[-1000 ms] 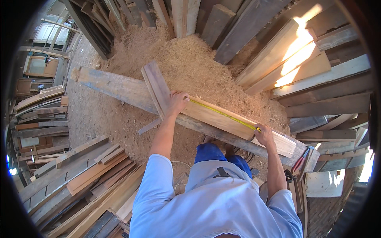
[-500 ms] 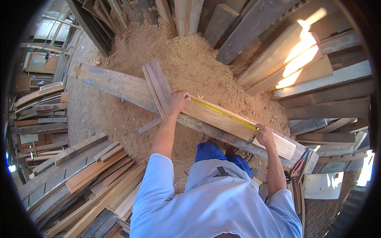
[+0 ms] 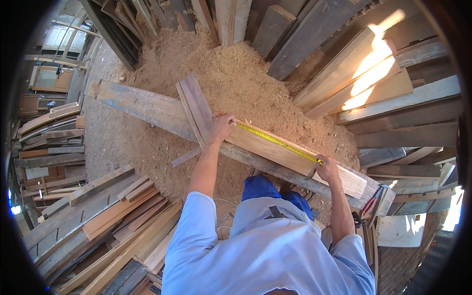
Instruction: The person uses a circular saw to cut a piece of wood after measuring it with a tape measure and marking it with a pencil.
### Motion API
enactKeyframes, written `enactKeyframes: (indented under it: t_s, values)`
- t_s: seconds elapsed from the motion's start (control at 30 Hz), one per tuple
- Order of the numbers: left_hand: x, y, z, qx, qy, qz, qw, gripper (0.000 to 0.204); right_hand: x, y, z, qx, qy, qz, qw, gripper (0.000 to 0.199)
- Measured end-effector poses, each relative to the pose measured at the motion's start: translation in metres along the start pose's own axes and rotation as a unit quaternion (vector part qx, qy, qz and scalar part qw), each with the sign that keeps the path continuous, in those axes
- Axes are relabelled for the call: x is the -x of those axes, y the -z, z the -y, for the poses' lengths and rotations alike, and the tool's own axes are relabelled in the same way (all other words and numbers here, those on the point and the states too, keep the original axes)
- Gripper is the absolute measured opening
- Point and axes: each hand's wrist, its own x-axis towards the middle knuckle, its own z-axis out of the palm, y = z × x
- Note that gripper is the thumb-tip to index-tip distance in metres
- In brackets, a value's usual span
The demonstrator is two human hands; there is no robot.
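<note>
A yellow tape measure [image 3: 278,141] is stretched along a light wooden board [image 3: 273,153], near its far edge. My left hand [image 3: 223,126] is closed at the tape's left end, pressing it against the board. At the other end my right hand [image 3: 326,167] is closed around the tape's case, mostly hidden by the fingers. The board lies on a long weathered plank [image 3: 142,105]. Beside my left hand, a wooden piece [image 3: 194,101] crosses the plank at an angle. A paler board [image 3: 351,183] lies to the right of my right hand.
Red-handled pliers [image 3: 368,205] rest at the plank's right end. Sawdust [image 3: 221,64] covers the ground beyond the plank. Stacked boards [image 3: 118,206] fill the lower left. More planks [image 3: 314,37] lean at the far side and right, some in bright sunlight.
Both hands and the tape stay in nearly the same place. Only a slight shift of the view shows.
</note>
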Motion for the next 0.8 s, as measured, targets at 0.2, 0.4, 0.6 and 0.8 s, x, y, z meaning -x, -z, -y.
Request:
enactKeyframes:
  t_s: [0.2, 0.4, 0.6, 0.8]
  values:
    - [0.000, 0.003, -0.007, -0.001, 0.008, 0.005, 1.000, 0.011, 0.002, 0.003, 0.002, -0.002, -0.010, 0.003, 1.000, 0.031]
    - [0.000, 0.001, -0.004, -0.001, 0.002, 0.003, 1.000, 0.012, 0.000, 0.002, 0.001, 0.007, -0.019, 0.013, 1.000, 0.032]
    - [0.000, 0.000, 0.002, -0.012, 0.015, 0.023, 1.000, 0.011, -0.001, -0.003, 0.004, 0.004, -0.024, 0.018, 1.000, 0.032]
    - [-0.025, 0.015, -0.035, -0.070, 0.026, 0.083, 0.994, 0.015, 0.009, 0.000, -0.005, -0.039, -0.018, -0.035, 0.998, 0.035]
